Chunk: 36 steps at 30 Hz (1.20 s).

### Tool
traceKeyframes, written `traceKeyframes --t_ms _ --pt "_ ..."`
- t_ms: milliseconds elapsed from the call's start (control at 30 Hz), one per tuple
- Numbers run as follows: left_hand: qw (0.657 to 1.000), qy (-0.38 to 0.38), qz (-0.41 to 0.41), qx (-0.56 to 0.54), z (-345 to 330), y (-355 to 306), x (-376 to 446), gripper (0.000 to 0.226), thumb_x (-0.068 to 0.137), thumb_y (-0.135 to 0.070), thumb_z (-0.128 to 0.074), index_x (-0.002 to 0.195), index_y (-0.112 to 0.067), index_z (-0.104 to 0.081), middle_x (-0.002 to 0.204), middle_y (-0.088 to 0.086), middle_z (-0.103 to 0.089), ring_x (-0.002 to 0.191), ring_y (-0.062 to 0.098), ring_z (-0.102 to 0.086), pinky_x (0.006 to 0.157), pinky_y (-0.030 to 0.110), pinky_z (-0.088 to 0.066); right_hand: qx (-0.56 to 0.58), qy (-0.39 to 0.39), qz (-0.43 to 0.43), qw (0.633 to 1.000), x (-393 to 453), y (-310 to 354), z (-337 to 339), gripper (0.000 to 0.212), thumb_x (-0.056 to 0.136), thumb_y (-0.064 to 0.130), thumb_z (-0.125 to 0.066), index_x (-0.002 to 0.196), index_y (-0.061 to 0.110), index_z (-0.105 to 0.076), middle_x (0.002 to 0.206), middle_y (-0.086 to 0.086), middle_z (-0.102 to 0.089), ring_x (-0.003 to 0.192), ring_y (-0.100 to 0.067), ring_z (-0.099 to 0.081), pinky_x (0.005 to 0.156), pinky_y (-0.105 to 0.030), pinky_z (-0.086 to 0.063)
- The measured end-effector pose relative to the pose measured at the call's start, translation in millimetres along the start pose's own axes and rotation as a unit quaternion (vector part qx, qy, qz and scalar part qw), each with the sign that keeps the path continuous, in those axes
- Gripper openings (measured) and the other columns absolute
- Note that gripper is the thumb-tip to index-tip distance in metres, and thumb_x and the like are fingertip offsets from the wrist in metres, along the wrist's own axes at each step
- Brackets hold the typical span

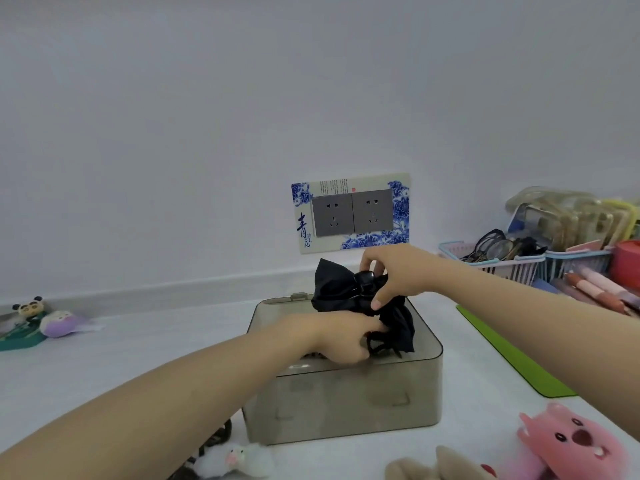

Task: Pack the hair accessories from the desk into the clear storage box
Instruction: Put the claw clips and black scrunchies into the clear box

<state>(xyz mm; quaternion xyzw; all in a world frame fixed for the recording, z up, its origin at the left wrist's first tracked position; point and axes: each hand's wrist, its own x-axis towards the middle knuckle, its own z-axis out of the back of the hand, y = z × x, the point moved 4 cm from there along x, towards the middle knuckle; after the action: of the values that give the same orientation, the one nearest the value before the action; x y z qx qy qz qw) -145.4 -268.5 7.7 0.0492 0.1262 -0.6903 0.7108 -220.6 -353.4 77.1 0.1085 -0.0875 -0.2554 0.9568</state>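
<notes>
- Fingers of the right hand [391,271] were pinched shut on the knot of a large black bow [349,289], holding it up above the box.
- The left hand [341,337] was curled closed around the bow's lower tails, over the clear storage box [346,403].
- The bow hung between both hands, directly over the box's back right part, its tails touching or nearly touching the top; whether the lid was open could not be told.
- Packing looked at an early or middle stage: the bow was not yet inside.
- Left on the desk [121,355]: a fluffy white clip [235,459] and a dark claw clip [221,434] by the box's front left corner.
</notes>
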Motion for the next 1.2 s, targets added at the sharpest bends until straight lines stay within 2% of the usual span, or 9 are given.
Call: traceKeyframes --t_ms 67,267,500,600,800,867,967,1067,1200 --pt "1.0 -0.001 0.001 -0.007 -2 1 4 0.06 0.09 -0.021 -0.049 0.146 -0.022 -0.027 0.151 0.002 -0.034 0.137 0.021 -0.034 0.113 0.039 -0.031 -0.006 -0.012 0.002 1.0 0 0 -2 0.059 0.065 0.03 -0.082 0.115 0.021 -0.052 0.117 -0.001 -0.062 0.103 -0.021 -0.056 0.082 -0.029 -0.044" --pt "0.998 -0.018 -0.007 -0.059 4 5 -8 0.046 0.088 -0.022 -0.058 0.132 -0.025 -0.047 0.131 0.0 -0.053 0.122 0.015 -0.049 0.106 0.031 -0.038 0.004 -0.017 0.003 1.0 -2 -1 -3 0.06 0.064 0.03 -0.082 0.116 0.02 -0.053 0.114 -0.003 -0.063 0.102 -0.022 -0.057 0.076 -0.027 -0.043" --pt "0.993 -0.06 -0.022 -0.103 2 -1 -10 0.038 0.077 -0.03 -0.073 0.11 -0.02 -0.057 0.113 -0.003 -0.061 0.101 0.015 -0.058 0.091 0.03 -0.048 -0.027 -0.011 -0.01 1.0 -3 2 -4 0.061 0.064 0.03 -0.083 0.116 0.022 -0.053 0.117 -0.003 -0.061 0.105 -0.022 -0.056 0.086 -0.034 -0.048" --pt "0.992 -0.054 -0.024 -0.114 4 -2 -14 0.036 0.075 -0.026 -0.075 0.108 -0.022 -0.059 0.106 -0.007 -0.059 0.092 0.011 -0.057 0.082 0.022 -0.045 -0.041 0.01 -0.012 0.999 -5 4 -3 0.062 0.065 0.031 -0.082 0.118 0.021 -0.053 0.119 -0.003 -0.06 0.106 -0.022 -0.055 0.083 -0.031 -0.046" --pt "0.987 -0.006 -0.007 -0.161 2 16 -38 0.032 0.075 -0.015 -0.076 0.105 -0.019 -0.065 0.089 -0.018 -0.06 0.091 0.01 -0.06 0.085 0.023 -0.048 -0.079 0.077 -0.014 0.994 -8 10 -14 0.064 0.067 0.035 -0.08 0.122 0.018 -0.053 0.12 -0.003 -0.059 0.099 -0.019 -0.051 0.08 -0.026 -0.041" --pt "0.982 -0.004 0.001 -0.187 0 24 -44 0.033 0.076 -0.011 -0.074 0.107 -0.016 -0.065 0.092 -0.015 -0.062 0.09 0.009 -0.061 0.087 0.023 -0.049 -0.1 0.089 -0.014 0.991 -7 15 -19 0.065 0.069 0.034 -0.079 0.124 0.015 -0.052 0.122 -0.003 -0.058 0.108 -0.022 -0.053 0.082 -0.027 -0.04" --pt "0.98 0.002 0.009 -0.2 -1 31 -48 0.038 0.077 -0.008 -0.073 0.113 -0.013 -0.062 0.103 -0.007 -0.062 0.085 0.004 -0.06 0.081 0.013 -0.048 -0.139 0.104 -0.025 0.985 -5 18 -26 0.065 0.071 0.032 -0.078 0.127 0.011 -0.051 0.125 -0.006 -0.057 0.113 -0.026 -0.053 0.089 -0.031 -0.043" --pt "0.98 0.011 0.018 -0.197 -3 38 -51 0.042 0.076 -0.009 -0.074 0.115 -0.014 -0.06 0.105 -0.005 -0.06 0.086 0.006 -0.059 0.08 0.015 -0.048 -0.141 0.104 -0.021 0.984 -3 20 -33 0.064 0.072 0.028 -0.078 0.126 0.011 -0.05 0.125 -0.008 -0.057 0.113 -0.027 -0.053 0.084 -0.03 -0.042" --pt "0.981 0.016 0.028 -0.191 -3 47 -54 0.041 0.076 -0.008 -0.074 0.114 -0.015 -0.06 0.104 -0.009 -0.059 0.081 0.0 -0.056 0.067 0.004 -0.045 -0.147 0.11 0.003 0.983 -1 22 -46 0.062 0.072 0.021 -0.078 0.125 0.013 -0.047 0.125 -0.007 -0.056 0.113 -0.027 -0.052 0.079 -0.03 -0.039"
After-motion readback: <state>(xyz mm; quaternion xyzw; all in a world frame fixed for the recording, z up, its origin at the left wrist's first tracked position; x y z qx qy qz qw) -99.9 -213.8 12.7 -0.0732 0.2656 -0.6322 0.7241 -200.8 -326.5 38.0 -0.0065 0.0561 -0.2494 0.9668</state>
